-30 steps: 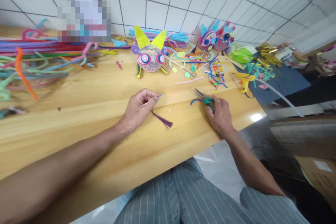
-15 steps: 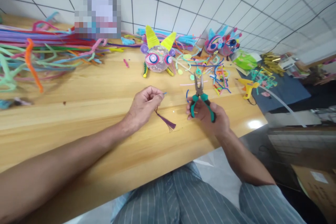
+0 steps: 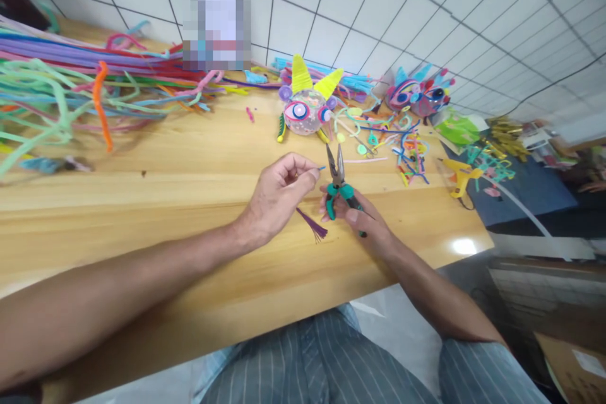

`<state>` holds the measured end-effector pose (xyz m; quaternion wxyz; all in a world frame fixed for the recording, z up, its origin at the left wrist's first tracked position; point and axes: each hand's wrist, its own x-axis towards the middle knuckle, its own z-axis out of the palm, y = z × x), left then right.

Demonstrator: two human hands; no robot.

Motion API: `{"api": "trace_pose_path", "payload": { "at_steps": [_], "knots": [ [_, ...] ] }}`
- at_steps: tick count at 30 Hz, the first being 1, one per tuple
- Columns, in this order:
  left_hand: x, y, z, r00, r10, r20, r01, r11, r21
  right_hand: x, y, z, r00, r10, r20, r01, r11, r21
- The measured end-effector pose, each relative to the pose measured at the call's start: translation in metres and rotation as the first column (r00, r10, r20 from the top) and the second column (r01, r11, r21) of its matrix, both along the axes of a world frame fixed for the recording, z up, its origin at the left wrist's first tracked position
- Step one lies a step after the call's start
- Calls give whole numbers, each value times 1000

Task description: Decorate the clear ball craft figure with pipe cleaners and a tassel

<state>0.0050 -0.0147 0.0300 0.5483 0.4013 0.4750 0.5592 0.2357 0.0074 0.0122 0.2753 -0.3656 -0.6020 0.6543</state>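
Note:
My left hand [image 3: 279, 199] is closed in a pinch on a thin blue wire whose tip [image 3: 321, 168] sticks out to the right; a purple tassel [image 3: 312, 225] hangs from the hand below it. My right hand [image 3: 353, 218] is wrapped round the green handles of needle-nose pliers [image 3: 337, 180]. The pliers point up and away from me, jaws slightly apart, their tips just right of the blue wire tip. Both hands hover over the wooden table [image 3: 165, 202] near its front edge.
A clear ball creature with yellow ears [image 3: 305, 107] stands behind the hands. Long pipe cleaners [image 3: 85, 85] pile up at the left. Cut scraps [image 3: 398, 148], two more decorated creatures [image 3: 416, 95] and a yellow glue gun [image 3: 459, 177] lie to the right.
My right hand lifted the pliers off the table and carried them left, up to the wire tip. My left hand kept its pinch on the wire and tassel.

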Motion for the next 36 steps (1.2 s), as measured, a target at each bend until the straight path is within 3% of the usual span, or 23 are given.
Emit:
{"api": "trace_pose_path", "payload": {
  "at_steps": [3, 8, 13, 17, 20, 23, 25, 29, 32, 36],
  "knots": [
    [0, -2, 0, 974, -172, 146, 178, 984, -31, -8, 3, 0, 987, 86, -134, -112, 973, -200],
    [-3, 3, -3, 828, -457, 325, 496, 867, -45, -8, 11, -4, 935, 165, -313, -293, 857, -425],
    [-6, 4, 1, 755, -525, 393, 587, 808, -49, -7, 11, -24, 837, 210, -506, -477, 732, -487],
    [-5, 0, 8, 724, -517, 458, 601, 798, -50, -6, 9, -31, 862, 218, -457, -469, 685, -557],
    [-4, -1, 10, 750, -488, 447, 578, 811, -85, -8, 12, -24, 915, 215, -340, -382, 731, -566],
    [-4, 0, 10, 805, -438, 400, 513, 853, -98, -15, 15, -15, 953, 84, -291, -211, 873, -439],
    [-4, 0, 9, 835, -404, 375, 469, 878, -100, -21, 15, -11, 966, -2, -257, -89, 935, -344],
    [-2, 2, 3, 872, -324, 366, 401, 903, -157, -31, 6, -7, 993, -12, -117, -9, 985, -175],
    [1, 5, -1, 922, -215, 321, 284, 941, -185, -40, -3, -4, 998, 1, -58, -2, 1000, -6],
    [3, 3, 1, 967, -105, 233, 127, 989, -79, -53, -11, 2, 999, -5, 53, -2, 992, 124]
  ]
}}
